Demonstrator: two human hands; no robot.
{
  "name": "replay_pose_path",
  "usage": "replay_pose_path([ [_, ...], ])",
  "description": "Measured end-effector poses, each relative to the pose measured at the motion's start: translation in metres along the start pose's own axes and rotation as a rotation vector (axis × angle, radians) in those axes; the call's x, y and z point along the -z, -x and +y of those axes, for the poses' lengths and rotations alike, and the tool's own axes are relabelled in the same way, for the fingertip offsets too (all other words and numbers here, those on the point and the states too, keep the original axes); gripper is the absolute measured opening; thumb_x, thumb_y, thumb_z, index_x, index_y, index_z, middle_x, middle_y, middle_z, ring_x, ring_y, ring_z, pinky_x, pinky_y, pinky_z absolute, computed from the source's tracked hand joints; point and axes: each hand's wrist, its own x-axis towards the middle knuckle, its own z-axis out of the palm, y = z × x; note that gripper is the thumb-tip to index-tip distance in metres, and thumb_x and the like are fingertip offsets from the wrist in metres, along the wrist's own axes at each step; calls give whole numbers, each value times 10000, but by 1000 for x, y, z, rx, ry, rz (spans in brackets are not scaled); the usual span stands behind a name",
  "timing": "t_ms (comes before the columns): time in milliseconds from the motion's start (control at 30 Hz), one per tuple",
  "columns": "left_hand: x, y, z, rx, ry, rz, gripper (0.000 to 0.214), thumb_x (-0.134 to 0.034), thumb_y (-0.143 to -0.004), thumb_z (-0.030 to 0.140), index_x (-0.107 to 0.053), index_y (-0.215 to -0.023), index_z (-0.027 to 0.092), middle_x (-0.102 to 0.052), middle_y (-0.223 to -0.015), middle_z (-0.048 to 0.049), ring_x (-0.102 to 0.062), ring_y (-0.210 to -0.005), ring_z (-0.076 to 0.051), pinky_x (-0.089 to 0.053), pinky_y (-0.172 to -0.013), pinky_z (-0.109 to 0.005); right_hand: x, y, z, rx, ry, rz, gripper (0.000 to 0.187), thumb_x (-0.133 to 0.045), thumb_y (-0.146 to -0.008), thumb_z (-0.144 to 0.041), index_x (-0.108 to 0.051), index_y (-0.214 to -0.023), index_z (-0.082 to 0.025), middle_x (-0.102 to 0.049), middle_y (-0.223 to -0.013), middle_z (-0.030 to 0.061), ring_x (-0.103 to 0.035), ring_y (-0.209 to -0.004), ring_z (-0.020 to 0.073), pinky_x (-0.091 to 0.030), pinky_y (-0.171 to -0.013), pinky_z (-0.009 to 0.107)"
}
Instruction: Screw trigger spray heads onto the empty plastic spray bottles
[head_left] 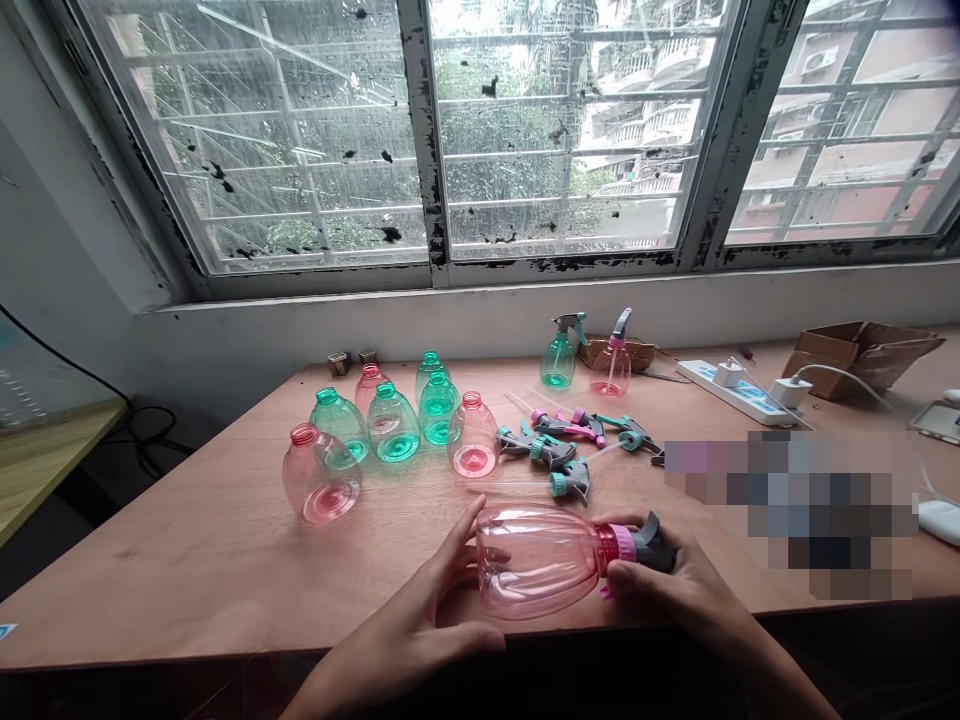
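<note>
A clear pink spray bottle point(536, 560) lies on its side in the air near the table's front edge, its grey spray head pointing right. My right hand point(686, 580) is closed around the pink collar and spray head, thumb in front. At the bottle's base, my left hand point(420, 610) has its fingers spread, some showing through the plastic behind it; the thumb stands apart below. Whether those fingers press on the bottle I cannot tell. Beyond it lie several loose spray heads, one a teal-collared spray head point(570, 481) with a clear tube.
Several headless bottles stand at left, including a pink bottle point(322, 475) and a green bottle point(394, 425). At the back stand a green spray bottle point(558, 358) and a pink spray bottle point(611, 368). A power strip point(739, 392) and cardboard box point(855, 355) are right. One patch is blurred.
</note>
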Motion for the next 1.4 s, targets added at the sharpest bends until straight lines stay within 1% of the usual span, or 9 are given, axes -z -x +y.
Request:
replay_pose_path([
  [67,0,0,1,11,-5,4,1038,-805,-853,296,-103,-1615,356,-381,-1634,-79,-259,-1538,-329,-171,-1275,-527,0,0,1,-7,-22,9,389,-878,-725,-384,-756,-1022,-165,-792,-749,41,-755,-635,238,-626,-595,309],
  [300,-2,-2,5,9,100,-20,914,-711,-930,279,-107,-1610,365,-359,-1642,-81,-339,-1508,-303,-240,-1256,-517,-2,1,1,-5,-66,30,390,-891,-706,-370,-766,-1013,-165,-787,-735,34,-745,-616,219,-610,-577,283],
  [633,-4,-7,11,-45,143,-25,771,-768,-873,301,-336,-1512,295,-461,-1563,-97,-265,-1530,-339,-239,-1244,-542,-1,-1,2,17,-83,23,375,-885,-723,-366,-772,-1032,-184,-798,-806,39,-754,-649,226,-649,-633,313],
  [800,-2,-4,8,-45,93,-22,843,-774,-888,260,-256,-1543,377,-454,-1569,-80,-406,-1469,-311,-299,-1226,-528,3,-2,3,33,-49,2,379,-876,-747,-375,-748,-1046,-180,-773,-787,20,-744,-629,201,-634,-616,284],
  [933,-2,-3,4,-58,69,-37,854,-711,-944,260,-157,-1569,438,-348,-1649,-55,-382,-1491,-290,-282,-1240,-519,5,-2,5,17,-45,-30,394,-867,-761,-386,-736,-1070,-180,-766,-771,12,-740,-644,192,-624,-628,273],
  [1033,-3,-2,3,-53,43,-24,904,-715,-940,263,-109,-1590,429,-302,-1675,-50,-345,-1511,-290,-255,-1254,-516,5,-1,5,12,-53,-31,395,-868,-762,-383,-730,-1073,-181,-767,-765,7,-738,-639,187,-616,-623,265],
  [1167,-3,-2,4,2,38,17,1047,-826,-835,248,-130,-1605,390,-286,-1684,-33,-234,-1552,-300,-176,-1283,-500,3,-1,5,-2,-59,-36,394,-871,-759,-385,-728,-1065,-182,-772,-763,9,-745,-646,188,-607,-615,254],
  [1300,-2,-2,4,18,103,-12,915,-753,-902,279,-173,-1607,348,-347,-1659,-58,-335,-1510,-319,-230,-1267,-520,4,-1,6,7,-72,-25,390,-877,-747,-387,-737,-1049,-184,-774,-773,11,-741,-643,184,-614,-620,255],
  [1400,-2,-2,1,-10,89,2,915,-734,-922,277,-135,-1606,383,-310,-1674,-48,-351,-1505,-310,-252,-1261,-515,5,-1,6,19,-71,-17,385,-873,-753,-379,-743,-1061,-188,-777,-786,13,-744,-643,185,-620,-625,256],
])
